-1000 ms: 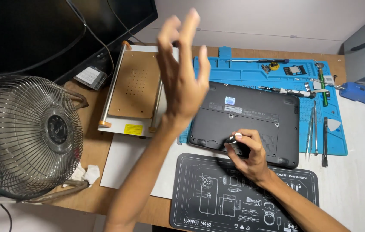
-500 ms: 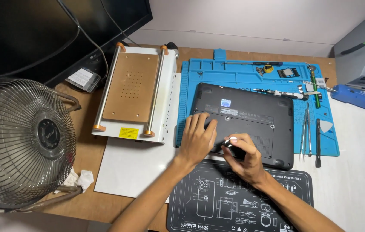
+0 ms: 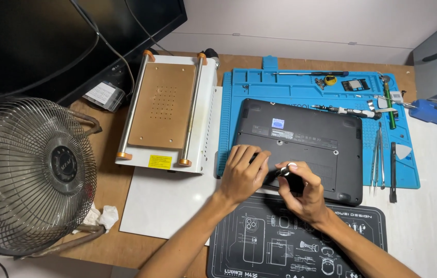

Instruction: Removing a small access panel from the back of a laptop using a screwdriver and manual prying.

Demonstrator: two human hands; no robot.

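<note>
Past the wire fan (image 3: 33, 172) and white heating plate (image 3: 169, 110) on the counter (image 3: 108, 185), the left hand (image 3: 244, 172) presses flat, unclenched, on the overturned black laptop (image 3: 301, 146) lying on the blue mat (image 3: 311, 87), while the right hand (image 3: 301, 190) grips a small black screwdriver (image 3: 286, 174) at its near edge, seemingly working a screw and needing steady vertical pressure.

Fan (image 3: 28, 175) and heating plate (image 3: 164, 110) (leftward) crowd the laptop (image 3: 301, 144).
</note>
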